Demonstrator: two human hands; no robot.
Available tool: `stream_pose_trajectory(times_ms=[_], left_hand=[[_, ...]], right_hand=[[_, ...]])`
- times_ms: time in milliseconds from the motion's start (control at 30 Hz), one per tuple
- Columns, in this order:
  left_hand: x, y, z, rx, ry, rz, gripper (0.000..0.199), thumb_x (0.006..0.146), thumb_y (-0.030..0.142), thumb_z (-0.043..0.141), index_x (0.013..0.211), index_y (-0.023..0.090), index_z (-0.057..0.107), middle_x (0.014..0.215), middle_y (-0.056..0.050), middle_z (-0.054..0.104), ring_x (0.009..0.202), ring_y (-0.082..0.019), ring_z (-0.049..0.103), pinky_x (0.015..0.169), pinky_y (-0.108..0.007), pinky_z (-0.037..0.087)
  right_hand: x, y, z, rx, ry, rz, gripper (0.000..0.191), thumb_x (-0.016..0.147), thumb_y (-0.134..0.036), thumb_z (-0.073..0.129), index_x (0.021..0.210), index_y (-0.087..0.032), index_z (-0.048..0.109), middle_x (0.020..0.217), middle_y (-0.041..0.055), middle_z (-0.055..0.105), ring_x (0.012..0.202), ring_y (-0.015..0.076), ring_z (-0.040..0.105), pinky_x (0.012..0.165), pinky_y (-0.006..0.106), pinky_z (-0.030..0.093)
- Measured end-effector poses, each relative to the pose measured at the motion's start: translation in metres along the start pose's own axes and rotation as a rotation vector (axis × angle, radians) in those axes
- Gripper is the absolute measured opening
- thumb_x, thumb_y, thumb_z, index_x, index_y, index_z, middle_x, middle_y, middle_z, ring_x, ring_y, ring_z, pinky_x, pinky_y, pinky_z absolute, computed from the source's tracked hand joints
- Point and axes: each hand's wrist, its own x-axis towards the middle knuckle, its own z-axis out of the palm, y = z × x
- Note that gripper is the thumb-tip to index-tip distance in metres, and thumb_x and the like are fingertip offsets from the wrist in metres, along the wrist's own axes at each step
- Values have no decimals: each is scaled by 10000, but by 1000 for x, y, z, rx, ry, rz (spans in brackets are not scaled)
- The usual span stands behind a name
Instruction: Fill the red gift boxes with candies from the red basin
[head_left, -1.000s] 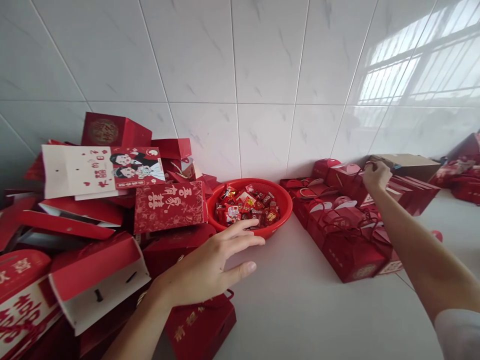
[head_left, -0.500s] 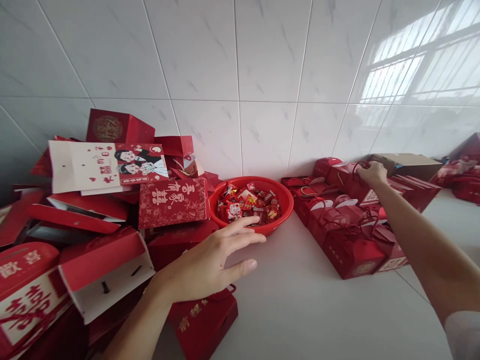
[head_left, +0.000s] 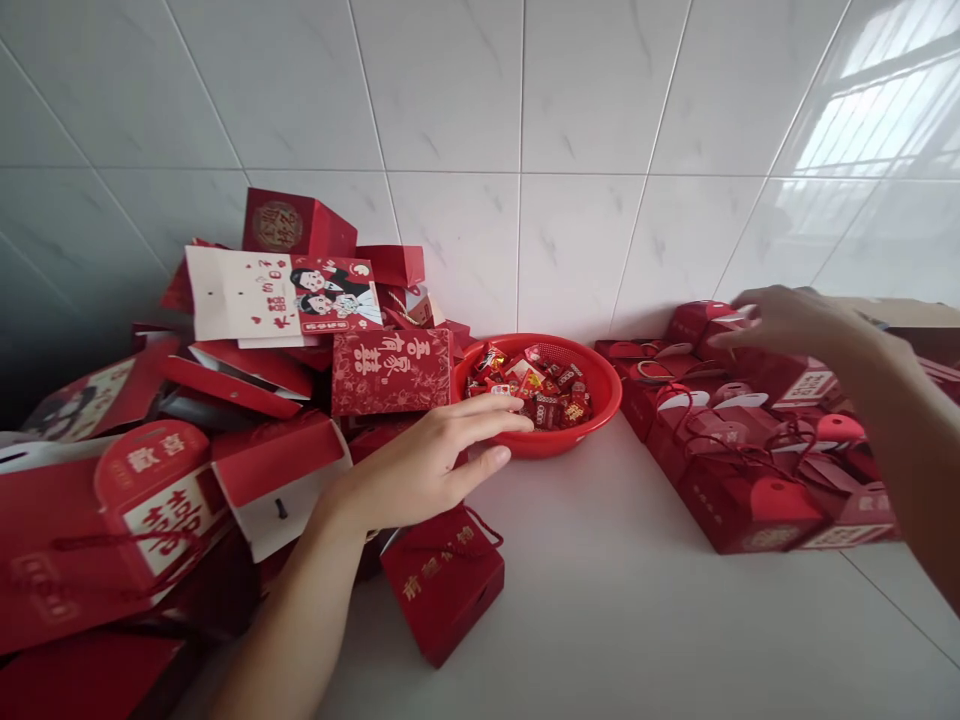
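Hands (head_left: 431, 460), sweets (head_left: 551, 385) in basket (head_left: 559, 440), red boxes (head_left: 742, 500)

Glare whitens the tiled wall (head_left: 517, 130) at upper right; left lies dim.

The round red plastic basket (head_left: 570, 441) has a smooth, lightly shiny rim and a finely perforated inner wall. Inside it, the small red wrapped sweets (head_left: 549, 411) show glossy, crinkled film. Left of the basket, the flat white-and-red printed card (head_left: 255, 295) looks smooth, and the red rectangular paperboard carton with pale lettering (head_left: 391, 375) has a low satin sheen. Right of the basket, the red paperboard gift boxes (head_left: 750, 505) are smooth, with thin red cord handles (head_left: 750, 456). Behind the basket, the white veined wall tiles (head_left: 577, 100) are glossy; beneath it, the pale grey bench (head_left: 615, 600) is smooth and faintly lustrous.
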Motion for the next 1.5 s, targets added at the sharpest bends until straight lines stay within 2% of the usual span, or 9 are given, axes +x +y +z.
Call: stream_pose_trajectory(times_ms=[100, 233, 467, 800, 933, 1033, 1267, 1367, 1500], left_hand=[[0, -1, -3, 16, 44, -23, 340, 1030, 311, 451, 1301, 253, 648, 1450, -19, 599, 1370, -203, 524, 1167, -337, 406], [-1, -1, -8, 41, 68, -49, 326, 1021, 290, 454, 1257, 225, 669, 1338, -33, 679, 1264, -199, 604, 1107, -327, 452], [-2, -4, -10, 7, -55, -102, 332, 1022, 279, 429, 1222, 227, 688, 1249, -25, 730, 1149, -185, 669, 998, -289, 488], [-6, -11, -8, 21, -221, -259, 368, 988, 383, 463, 1272, 256, 658, 1177, -37, 749, 1040, -223, 699, 791, -280, 514], [-6, -10, -4, 94, -230, -236, 363, 990, 382, 447, 1235, 245, 676, 1201, -58, 735, 1065, -251, 686, 809, -308, 505], [1, -2, 5, 134, -201, -192, 316, 992, 354, 450, 1120, 219, 707, 1087, -71, 759, 1003, -255, 700, 803, -322, 498], [19, 23, 35, 261, -194, -206, 179, 970, 293, 478, 952, 201, 629, 996, -80, 712, 857, -265, 701, 688, -335, 492], [19, 17, 41, 329, -265, -248, 115, 904, 225, 496, 932, 199, 604, 1041, -94, 672, 821, -273, 689, 661, -351, 489], [16, 3, 38, 206, -332, -214, 262, 829, 100, 488, 1023, 217, 621, 1150, -78, 668, 976, -265, 666, 752, -348, 501]], right_hand=[[-52, -88, -7, 448, -187, -306, 195, 866, -312, 657, 955, -165, 750, 922, 75, 750, 793, 181, 659, 717, 294, 461], [-118, -182, 23, 830, -494, -823, 175, 924, -281, 614, 972, -191, 756, 851, 31, 748, 693, 141, 658, 644, 244, 478], [-143, -250, 60, 651, -598, -983, 493, 923, -542, 622, 1339, -280, 644, 783, 34, 692, 677, 191, 624, 628, 279, 430], [-153, -212, 61, 724, -695, -805, 455, 708, -471, 854, 1023, -187, 689, 818, 16, 687, 681, 159, 613, 566, 240, 406], [-163, -179, 61, 896, -679, -653, 170, 770, -272, 819, 844, -184, 693, 806, 16, 719, 708, 157, 665, 609, 234, 493], [-172, -162, 58, 929, -486, -647, 71, 868, -236, 720, 812, -204, 691, 801, 13, 721, 690, 148, 673, 636, 243, 537], [-193, -157, 72, 660, 387, -785, 116, 982, -209, 570, 1026, -208, 677, 975, 96, 734, 821, 201, 721, 739, 318, 603], [-200, -160, 86, 638, 504, -802, 123, 971, -168, 577, 1055, -194, 663, 942, 98, 734, 814, 203, 723, 753, 322, 610], [-207, -159, 101, 695, 430, -710, 142, 984, -275, 583, 1061, -192, 670, 947, 102, 715, 783, 193, 706, 696, 314, 595]])
